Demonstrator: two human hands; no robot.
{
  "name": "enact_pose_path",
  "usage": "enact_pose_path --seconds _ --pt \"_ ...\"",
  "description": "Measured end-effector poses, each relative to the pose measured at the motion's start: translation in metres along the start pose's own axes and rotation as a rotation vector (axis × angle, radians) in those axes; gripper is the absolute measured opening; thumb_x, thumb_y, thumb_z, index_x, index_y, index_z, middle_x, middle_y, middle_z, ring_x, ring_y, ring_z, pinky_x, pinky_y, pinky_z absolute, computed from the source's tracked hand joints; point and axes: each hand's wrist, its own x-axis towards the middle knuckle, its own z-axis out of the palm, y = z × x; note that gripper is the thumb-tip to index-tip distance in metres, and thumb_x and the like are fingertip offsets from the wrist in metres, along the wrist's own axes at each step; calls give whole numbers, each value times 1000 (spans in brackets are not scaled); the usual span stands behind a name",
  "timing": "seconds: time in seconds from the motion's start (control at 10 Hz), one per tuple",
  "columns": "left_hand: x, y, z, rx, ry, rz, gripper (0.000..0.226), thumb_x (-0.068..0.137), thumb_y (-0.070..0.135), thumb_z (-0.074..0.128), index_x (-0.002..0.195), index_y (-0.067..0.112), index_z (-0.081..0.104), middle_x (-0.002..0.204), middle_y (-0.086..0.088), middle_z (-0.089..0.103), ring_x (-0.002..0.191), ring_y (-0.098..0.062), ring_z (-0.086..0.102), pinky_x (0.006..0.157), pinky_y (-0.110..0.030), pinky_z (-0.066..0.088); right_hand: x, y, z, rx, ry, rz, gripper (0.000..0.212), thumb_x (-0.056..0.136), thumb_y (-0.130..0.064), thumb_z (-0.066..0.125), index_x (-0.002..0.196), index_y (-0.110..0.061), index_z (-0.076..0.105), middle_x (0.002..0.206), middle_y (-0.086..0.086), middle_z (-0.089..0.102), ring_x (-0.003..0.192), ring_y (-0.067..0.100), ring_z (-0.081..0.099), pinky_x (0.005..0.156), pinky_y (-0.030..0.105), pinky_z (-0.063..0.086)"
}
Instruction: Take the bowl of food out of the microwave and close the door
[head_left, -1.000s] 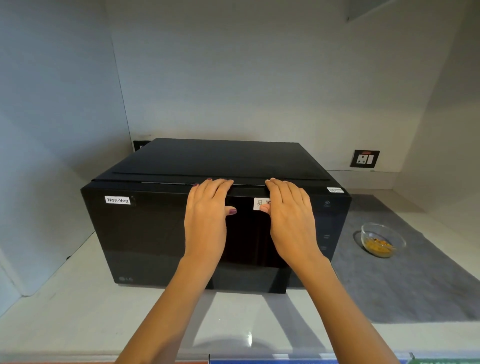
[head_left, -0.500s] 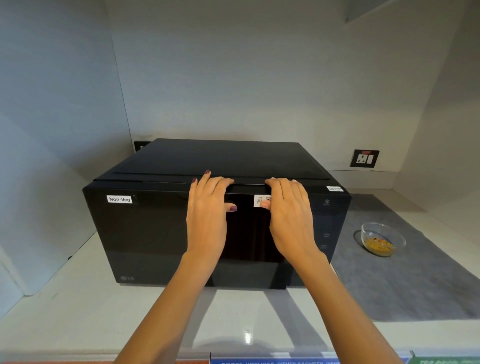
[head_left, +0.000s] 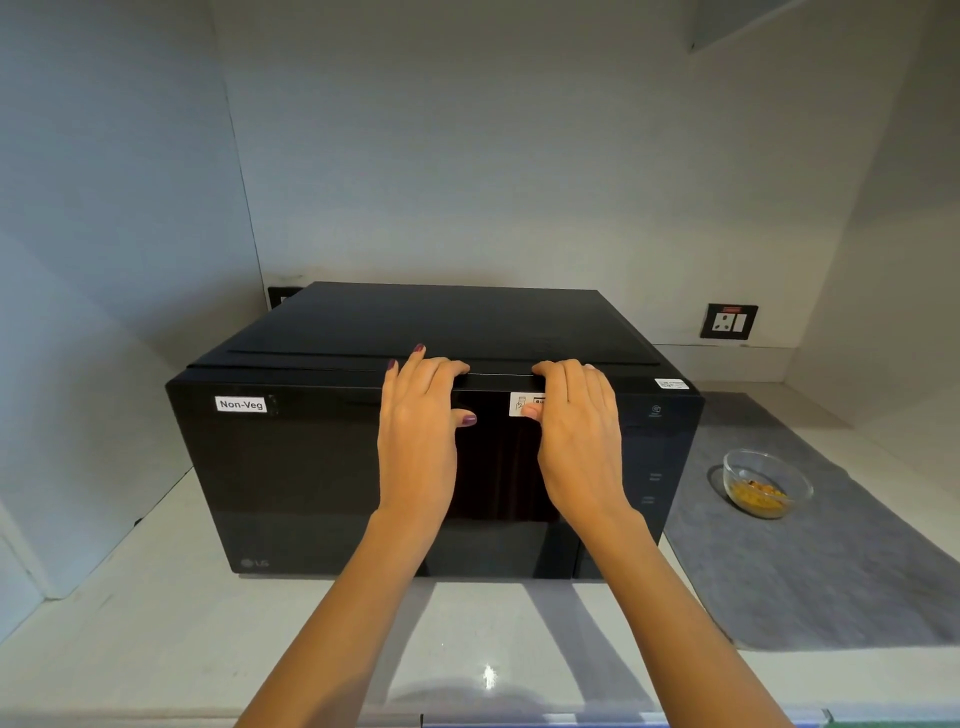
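A black microwave (head_left: 291, 467) with a "Non-Veg" label stands on the white counter, its drop-down door up against the body. My left hand (head_left: 418, 431) and my right hand (head_left: 576, 436) lie side by side on the upper middle of the door. The fingers of both hook over its top edge and the thumbs rest on the front glass. A small glass bowl (head_left: 761, 483) with yellow food sits to the right of the microwave, apart from it.
The bowl rests on a grey mat (head_left: 831, 571) that covers the right part of the counter (head_left: 156, 623). Walls enclose the alcove on the left, back and right. A wall socket (head_left: 729, 322) sits behind the mat.
My left fingers have reached slightly further over the door's top edge. The right hand, the microwave and the bowl have stayed where they were.
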Motion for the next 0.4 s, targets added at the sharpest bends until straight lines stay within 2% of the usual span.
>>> enact_pose_path --seconds 0.2,0.3,0.4 --pt "-3 2 -2 35 -9 43 36 86 11 66 121 4 61 126 -14 63 132 -29 48 118 -40 11 -3 -2 1 31 54 9 38 82 -8 71 118 -2 60 116 18 66 117 37 57 105 46 41" --pt "-3 0 -5 -22 19 51 32 97 19 49 123 2 59 127 -14 63 132 -27 49 119 -35 11 -2 0 1 100 138 -17 23 93 -8 54 113 -1 64 111 17 69 111 34 61 109 45 36" --pt "0 2 -10 -44 80 51 40 99 17 42 136 0 47 143 -15 50 140 -26 37 120 -35 13 4 -3 -3 165 171 -18 31 98 -10 43 123 -1 59 123 16 64 121 30 57 116 40 28"
